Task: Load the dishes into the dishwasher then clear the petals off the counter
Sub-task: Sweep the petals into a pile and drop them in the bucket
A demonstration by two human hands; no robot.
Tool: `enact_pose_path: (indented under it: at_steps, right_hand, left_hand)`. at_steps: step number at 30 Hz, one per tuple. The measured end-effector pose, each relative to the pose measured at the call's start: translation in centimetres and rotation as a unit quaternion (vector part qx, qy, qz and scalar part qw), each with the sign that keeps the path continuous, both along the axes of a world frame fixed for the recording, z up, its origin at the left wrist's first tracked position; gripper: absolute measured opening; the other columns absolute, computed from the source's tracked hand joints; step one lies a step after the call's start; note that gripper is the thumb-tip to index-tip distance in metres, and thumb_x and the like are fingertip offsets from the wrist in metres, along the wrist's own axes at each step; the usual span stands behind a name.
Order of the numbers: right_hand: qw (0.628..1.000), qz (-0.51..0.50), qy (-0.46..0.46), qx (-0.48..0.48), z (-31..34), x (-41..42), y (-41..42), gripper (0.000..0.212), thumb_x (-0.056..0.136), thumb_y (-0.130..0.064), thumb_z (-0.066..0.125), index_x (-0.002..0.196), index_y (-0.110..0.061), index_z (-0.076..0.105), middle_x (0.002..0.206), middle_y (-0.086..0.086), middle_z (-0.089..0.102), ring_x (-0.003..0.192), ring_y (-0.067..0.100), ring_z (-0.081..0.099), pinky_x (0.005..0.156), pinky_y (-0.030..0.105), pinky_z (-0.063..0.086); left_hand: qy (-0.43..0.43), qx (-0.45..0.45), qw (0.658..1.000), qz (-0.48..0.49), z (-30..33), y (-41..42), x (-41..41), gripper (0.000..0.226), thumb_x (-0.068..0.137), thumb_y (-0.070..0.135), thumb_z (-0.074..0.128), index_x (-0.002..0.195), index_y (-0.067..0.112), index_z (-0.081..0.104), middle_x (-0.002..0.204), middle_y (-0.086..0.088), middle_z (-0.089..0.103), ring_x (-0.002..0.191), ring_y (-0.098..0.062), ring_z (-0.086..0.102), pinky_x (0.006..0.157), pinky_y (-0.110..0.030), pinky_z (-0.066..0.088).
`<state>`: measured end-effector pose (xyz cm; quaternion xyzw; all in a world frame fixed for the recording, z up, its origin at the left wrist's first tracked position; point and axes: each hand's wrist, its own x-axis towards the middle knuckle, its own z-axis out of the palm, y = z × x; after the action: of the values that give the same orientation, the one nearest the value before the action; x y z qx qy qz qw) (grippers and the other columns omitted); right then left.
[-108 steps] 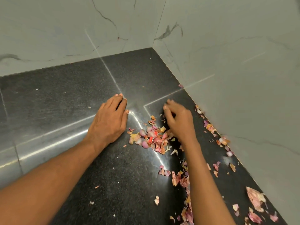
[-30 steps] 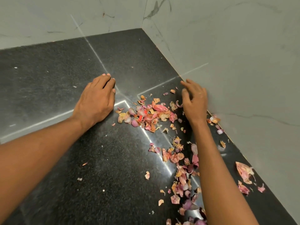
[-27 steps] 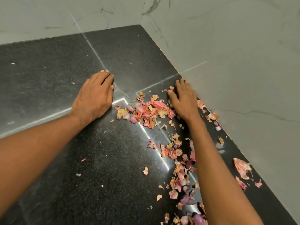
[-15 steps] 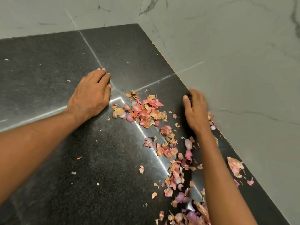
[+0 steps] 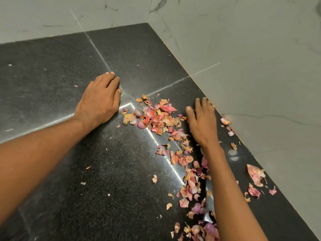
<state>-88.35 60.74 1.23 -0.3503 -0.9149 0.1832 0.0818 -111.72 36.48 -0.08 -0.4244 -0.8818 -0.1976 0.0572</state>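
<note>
Pink and orange petals lie heaped on the black stone counter, with a looser trail of petals running toward the near edge. My left hand rests palm down, fingers together, just left of the heap and holds nothing. My right hand lies flat, fingers slightly spread, on the heap's right side close to the wall. A few stray petals stay along the wall's foot to the right of my right arm.
Pale marbled wall tiles meet in a corner behind the counter and close it on the back and right. Small crumbs dot the dark surface on the left.
My right hand has swept from the wall side in toward the heap, pushing petals leftward. My left hand has stayed planted beside the heap.
</note>
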Motion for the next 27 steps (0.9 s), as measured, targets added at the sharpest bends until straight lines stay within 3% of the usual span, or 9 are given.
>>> enact_pose_path:
  at_steps: [4,6,10,12,14,18,20,23,27]
  right_hand:
    - [0.979,0.048,0.180,-0.078,1.0,0.5,-2.5,0.042,0.111,-0.030,0.040,0.148,-0.017,0.055,0.149,-0.002,0.055,0.137,0.006,0.048,0.115,0.024,0.037]
    - [0.978,-0.005,0.204,-0.038,1.1,0.0,-1.8,0.042,0.110,-0.030,0.039,0.147,-0.017,0.055,0.145,-0.001,0.055,0.134,0.009,0.048,0.113,0.029,0.038]
    - [0.998,-0.053,-0.033,0.008,0.0,-0.7,-0.2,0.064,0.110,-0.051,0.028,0.161,-0.013,0.031,0.168,0.013,0.023,0.157,0.025,0.018,0.127,0.046,0.016]
    - [0.997,-0.055,0.038,-0.022,0.1,0.1,0.0,0.054,0.111,-0.047,0.030,0.136,-0.010,0.060,0.145,0.016,0.056,0.135,0.022,0.051,0.114,0.045,0.039]
    - [0.985,-0.098,0.142,-0.009,0.7,1.0,-0.2,0.046,0.111,-0.040,0.035,0.107,-0.009,0.068,0.108,0.010,0.070,0.098,0.019,0.062,0.089,0.043,0.050]
    - [0.995,-0.082,0.045,0.045,0.8,1.9,0.1,0.039,0.109,-0.043,0.038,0.118,-0.015,0.065,0.131,0.008,0.062,0.121,0.024,0.056,0.108,0.042,0.043]
    - [0.992,-0.058,0.115,-0.010,1.4,2.3,-0.2,0.035,0.109,-0.036,0.045,0.124,-0.016,0.070,0.133,0.004,0.065,0.119,0.010,0.056,0.108,0.037,0.045]
    - [0.977,-0.075,0.195,0.042,2.1,3.1,-0.1,0.029,0.106,-0.027,0.051,0.125,-0.016,0.071,0.124,0.001,0.070,0.111,0.005,0.059,0.100,0.031,0.049]
    - [0.998,-0.024,0.059,0.005,1.6,2.6,0.2,0.050,0.107,-0.048,0.042,0.145,-0.017,0.050,0.147,0.007,0.053,0.134,0.017,0.047,0.115,0.040,0.038]
  left_hand:
    - [0.004,0.002,1.000,-0.001,0.1,-0.1,0.2,0.039,0.103,0.021,0.048,0.136,0.000,0.052,0.141,-0.018,0.050,0.135,-0.034,0.044,0.104,-0.051,0.042]
    - [0.006,0.003,1.000,-0.003,0.1,0.0,0.2,0.039,0.103,0.021,0.048,0.135,0.000,0.053,0.140,-0.019,0.051,0.134,-0.035,0.044,0.103,-0.051,0.043]
    - [0.007,0.004,1.000,-0.001,0.1,0.0,0.1,0.038,0.104,0.021,0.048,0.135,0.000,0.052,0.141,-0.019,0.051,0.134,-0.035,0.044,0.104,-0.051,0.042]
    - [0.007,0.006,1.000,0.000,0.1,0.0,0.2,0.039,0.104,0.021,0.049,0.136,0.000,0.052,0.141,-0.018,0.051,0.134,-0.034,0.044,0.104,-0.051,0.042]
    - [0.006,0.004,1.000,0.000,-0.1,0.0,0.2,0.039,0.103,0.022,0.049,0.136,0.001,0.052,0.141,-0.018,0.050,0.134,-0.034,0.044,0.104,-0.051,0.042]
    - [0.005,0.002,1.000,-0.003,0.0,0.1,0.2,0.039,0.104,0.022,0.048,0.136,0.000,0.052,0.142,-0.019,0.050,0.134,-0.035,0.044,0.105,-0.052,0.042]
    - [0.005,0.003,1.000,-0.003,0.1,0.1,0.2,0.039,0.104,0.021,0.049,0.136,-0.001,0.052,0.141,-0.020,0.051,0.134,-0.036,0.044,0.106,-0.052,0.041]
    - [0.010,-0.001,1.000,-0.004,-0.1,0.0,0.2,0.039,0.103,0.020,0.050,0.135,-0.001,0.052,0.141,-0.021,0.051,0.133,-0.038,0.044,0.107,-0.053,0.041]
    - [0.014,-0.001,1.000,-0.010,-0.2,0.1,0.0,0.039,0.103,0.019,0.050,0.136,-0.002,0.051,0.142,-0.023,0.050,0.134,-0.040,0.044,0.110,-0.052,0.039]
